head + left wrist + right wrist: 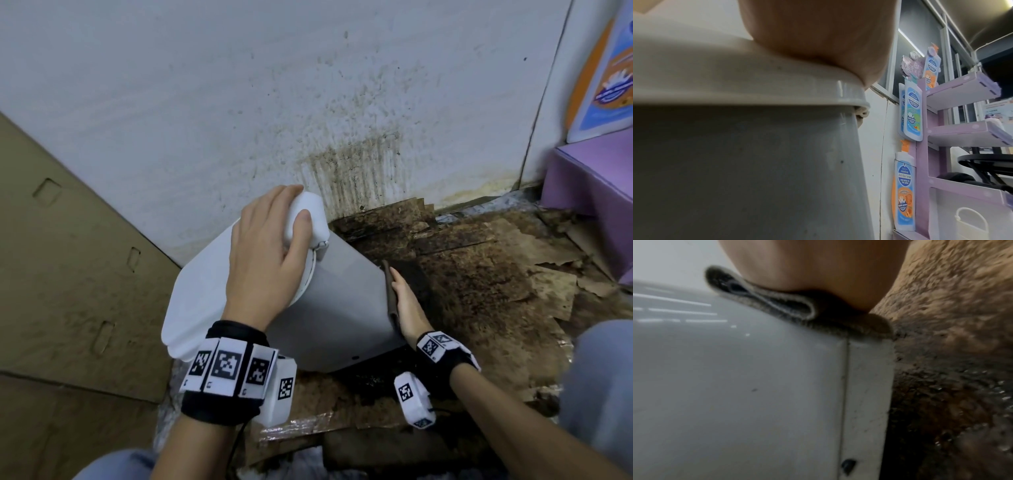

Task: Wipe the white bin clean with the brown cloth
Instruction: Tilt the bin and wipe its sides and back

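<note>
Left hand (267, 253) clasps the tilted white bin (342, 308) at its lid hinge; right hand (407, 308), at three o'clock, presses the brown cloth (390, 294) flat-fingered against its side, mid-wipe; next, probably another stroke.

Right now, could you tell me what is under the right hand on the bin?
Under the right hand lies the folded brown cloth, pressed flat against the white bin's side wall. The wall beneath the cloth is covered, so any dirt there cannot be seen.
</note>
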`<state>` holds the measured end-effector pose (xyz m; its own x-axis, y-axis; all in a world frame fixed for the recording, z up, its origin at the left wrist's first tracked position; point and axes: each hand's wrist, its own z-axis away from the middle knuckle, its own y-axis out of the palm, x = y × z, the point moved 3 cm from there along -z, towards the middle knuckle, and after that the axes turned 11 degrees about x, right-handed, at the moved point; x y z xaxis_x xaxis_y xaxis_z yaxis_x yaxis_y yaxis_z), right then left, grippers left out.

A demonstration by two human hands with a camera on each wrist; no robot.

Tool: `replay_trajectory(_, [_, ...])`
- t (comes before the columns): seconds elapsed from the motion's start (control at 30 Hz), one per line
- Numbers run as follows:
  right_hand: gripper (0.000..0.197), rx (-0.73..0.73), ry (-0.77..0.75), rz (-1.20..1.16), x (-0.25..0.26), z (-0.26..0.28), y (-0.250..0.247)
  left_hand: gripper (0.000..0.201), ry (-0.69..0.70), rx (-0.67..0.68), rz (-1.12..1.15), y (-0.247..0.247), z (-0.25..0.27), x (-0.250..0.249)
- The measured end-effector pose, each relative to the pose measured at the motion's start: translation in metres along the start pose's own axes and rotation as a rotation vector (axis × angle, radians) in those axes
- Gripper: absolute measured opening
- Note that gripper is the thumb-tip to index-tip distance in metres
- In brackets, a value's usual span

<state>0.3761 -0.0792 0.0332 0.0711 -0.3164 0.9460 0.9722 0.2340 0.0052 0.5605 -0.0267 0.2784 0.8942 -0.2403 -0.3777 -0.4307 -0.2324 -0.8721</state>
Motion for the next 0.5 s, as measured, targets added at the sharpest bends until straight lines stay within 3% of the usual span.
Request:
replay_trajectory(0.13, [0.054, -0.048, -0.038, 0.041, 0.020, 0.012, 0.014, 0.047, -0.018, -0.015, -0.011, -0.003, 0.000, 0.006])
replay_trajectory(0.27, [0.065, -0.066, -0.179, 0.056, 0.071, 0.039, 0.049, 0.047, -0.028, -0.027, -0.014, -0.005, 0.002, 0.011])
replay_trajectory(0.4, [0.054, -0.065, -0.376, 0.023, 0.126, 0.074, 0.096, 0.047, -0.029, -0.031, -0.022, -0.005, 0.003, 0.009])
replay_trajectory(0.5, [0.058, -0.083, -0.386, -0.050, 0.150, 0.088, 0.115, 0.048, -0.034, -0.026, -0.016, -0.005, 0.004, 0.008])
